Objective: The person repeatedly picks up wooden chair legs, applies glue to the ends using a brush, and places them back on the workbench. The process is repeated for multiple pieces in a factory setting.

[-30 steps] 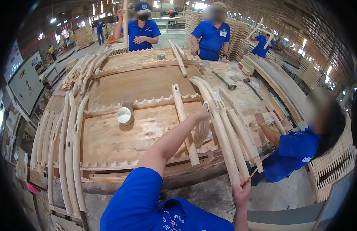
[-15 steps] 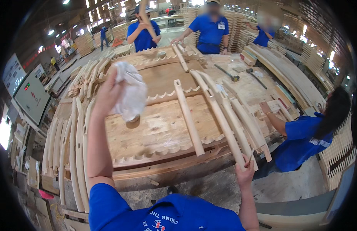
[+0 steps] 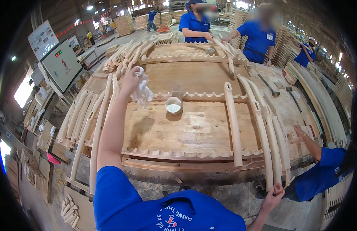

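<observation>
My left hand (image 3: 132, 79) is raised over the left part of the workbench, closed on a crumpled white cloth (image 3: 143, 92) that hangs from it. Beside the cloth, a small round cup (image 3: 173, 109) with whitish liquid stands on the wooden panel (image 3: 194, 133). My right hand (image 3: 273, 198) is low at the near right, its fingers pinched round a thin stick (image 3: 289, 182). It is at the near ends of several long curved wooden bars (image 3: 263, 142); whether it touches them I cannot tell. One slotted straight bar (image 3: 233, 127) lies across the panel, left of them.
Scalloped wooden strips (image 3: 194, 154) edge the panel. More curved bars (image 3: 92, 115) lean at the left. Two hammers (image 3: 269, 85) lie at the right. A co-worker's arm (image 3: 310, 142) reaches in there; other people (image 3: 196, 25) stand across the bench. An electrical cabinet (image 3: 62, 63) stands far left.
The view has shifted, so the bench sits differently. My left hand and the cloth have moved off the cup, which now shows fully. My right hand remains by the bar ends with the stick.
</observation>
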A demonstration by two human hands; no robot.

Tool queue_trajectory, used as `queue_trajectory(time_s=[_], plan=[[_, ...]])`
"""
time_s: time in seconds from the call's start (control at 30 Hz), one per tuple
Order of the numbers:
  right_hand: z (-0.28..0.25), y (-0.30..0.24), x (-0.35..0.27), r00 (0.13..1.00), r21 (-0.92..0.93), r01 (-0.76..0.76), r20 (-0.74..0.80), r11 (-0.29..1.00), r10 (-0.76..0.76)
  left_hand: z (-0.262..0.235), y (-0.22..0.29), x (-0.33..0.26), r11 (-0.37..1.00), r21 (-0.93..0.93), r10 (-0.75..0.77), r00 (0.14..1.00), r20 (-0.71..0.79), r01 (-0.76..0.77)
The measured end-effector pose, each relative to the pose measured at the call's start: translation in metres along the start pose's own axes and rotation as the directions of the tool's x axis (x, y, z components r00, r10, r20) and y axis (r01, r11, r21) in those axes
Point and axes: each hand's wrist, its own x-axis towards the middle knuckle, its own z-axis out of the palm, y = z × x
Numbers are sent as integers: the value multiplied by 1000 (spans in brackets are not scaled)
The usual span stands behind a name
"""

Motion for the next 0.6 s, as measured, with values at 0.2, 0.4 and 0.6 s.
queue_trajectory(time_s=[0.2, 0.4, 0.6], plan=[[17, -28, 1, 997, 75, 5, -76, 997, 1, 72, -64, 3, 906, -69, -323, 788, 524, 418], [32, -30, -8, 996, 156, 48, -83, 987, -36, 98, -83, 0, 928, 278, 135, 918, 372, -249], [56, -56, -5, 999, 160, 20, -28, 987, -15, 113, -79, 4, 912, 356, 26, 894, 448, -205]])
